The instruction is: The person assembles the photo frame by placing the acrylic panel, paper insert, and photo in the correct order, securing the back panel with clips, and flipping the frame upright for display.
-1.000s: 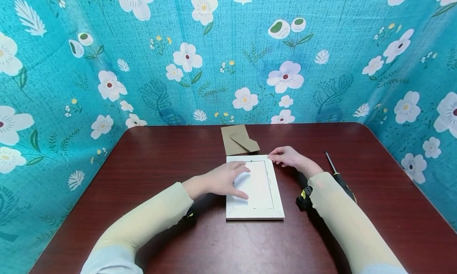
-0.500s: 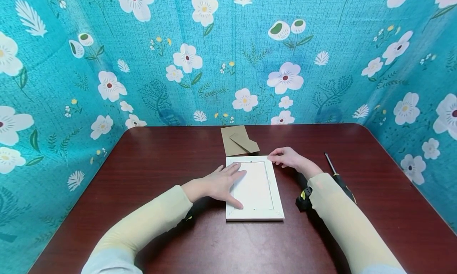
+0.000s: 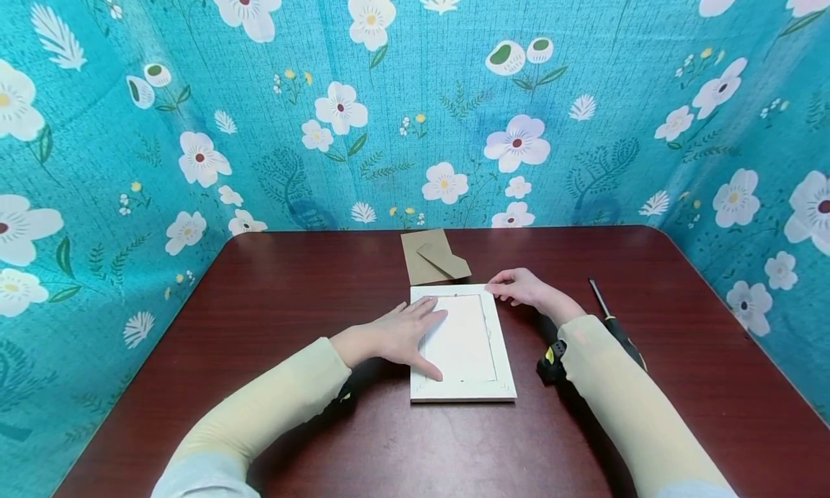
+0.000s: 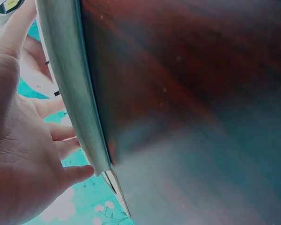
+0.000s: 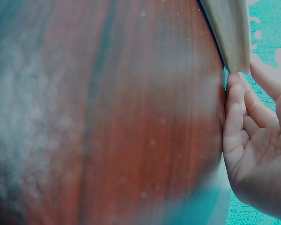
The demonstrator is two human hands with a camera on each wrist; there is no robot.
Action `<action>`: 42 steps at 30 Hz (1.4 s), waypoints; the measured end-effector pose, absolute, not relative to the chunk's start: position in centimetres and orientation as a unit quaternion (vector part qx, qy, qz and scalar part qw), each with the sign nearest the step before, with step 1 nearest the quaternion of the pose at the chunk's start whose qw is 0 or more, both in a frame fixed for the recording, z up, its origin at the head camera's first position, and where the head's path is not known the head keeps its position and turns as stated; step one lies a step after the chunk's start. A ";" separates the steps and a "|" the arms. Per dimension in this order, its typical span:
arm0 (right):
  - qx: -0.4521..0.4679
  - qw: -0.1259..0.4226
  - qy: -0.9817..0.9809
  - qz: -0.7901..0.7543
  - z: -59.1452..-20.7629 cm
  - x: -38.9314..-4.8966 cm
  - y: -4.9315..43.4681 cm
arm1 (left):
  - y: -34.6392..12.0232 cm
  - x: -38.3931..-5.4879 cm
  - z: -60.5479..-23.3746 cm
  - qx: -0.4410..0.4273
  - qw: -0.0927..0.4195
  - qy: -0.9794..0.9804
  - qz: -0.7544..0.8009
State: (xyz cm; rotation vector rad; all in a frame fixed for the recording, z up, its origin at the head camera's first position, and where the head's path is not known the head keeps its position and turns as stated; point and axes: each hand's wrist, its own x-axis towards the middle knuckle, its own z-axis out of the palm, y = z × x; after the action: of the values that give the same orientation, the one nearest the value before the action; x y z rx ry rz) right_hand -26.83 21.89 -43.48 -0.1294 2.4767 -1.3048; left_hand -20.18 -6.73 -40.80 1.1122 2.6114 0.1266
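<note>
A white picture frame (image 3: 467,391) lies face down on the table, with a white sheet (image 3: 462,339) filling its opening. My left hand (image 3: 395,334) spreads its straight fingers over the frame's left side, thumb and fingertips on the sheet. In the left wrist view, that hand (image 4: 28,145) reaches over the top of the frame's pale edge (image 4: 68,70). At the far right corner, my right hand (image 3: 519,287) pinches the frame. The right wrist view has the thumb of that hand (image 5: 262,150) over the corner and its curled fingertips against the frame's end (image 5: 232,37).
Just beyond the frame lies a brown backing board (image 3: 418,264) with a stand leg (image 3: 444,260) on it. A screwdriver (image 3: 619,332) with a black handle rests on the table (image 3: 292,289) beside my right forearm. A teal floral curtain (image 3: 402,109) hangs behind the table.
My left hand has come down onto the sheet, its fingers opening wider and its thumb shifting toward the near side. The right hand stays at the corner, and the frame holds its place.
</note>
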 end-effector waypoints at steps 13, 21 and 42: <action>-0.047 0.171 0.875 -0.450 -43.6 -26.9 22.1 | -8.2 -24.9 -40.5 0.290 0.040 0.921 0.258; -0.035 0.176 0.877 -0.445 -43.6 -27.0 22.1 | -9.1 -27.7 -42.8 0.176 0.146 0.877 0.423; -0.040 0.169 0.877 -0.448 -43.6 -26.9 22.0 | -9.5 -28.1 -43.0 0.176 0.242 0.838 0.457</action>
State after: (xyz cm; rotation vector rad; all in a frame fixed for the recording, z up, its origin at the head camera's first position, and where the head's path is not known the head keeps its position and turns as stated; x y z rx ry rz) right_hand -26.92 22.02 -43.62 -0.1135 2.4934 -1.2724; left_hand -28.11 -9.48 -43.00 0.4798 2.2898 1.2486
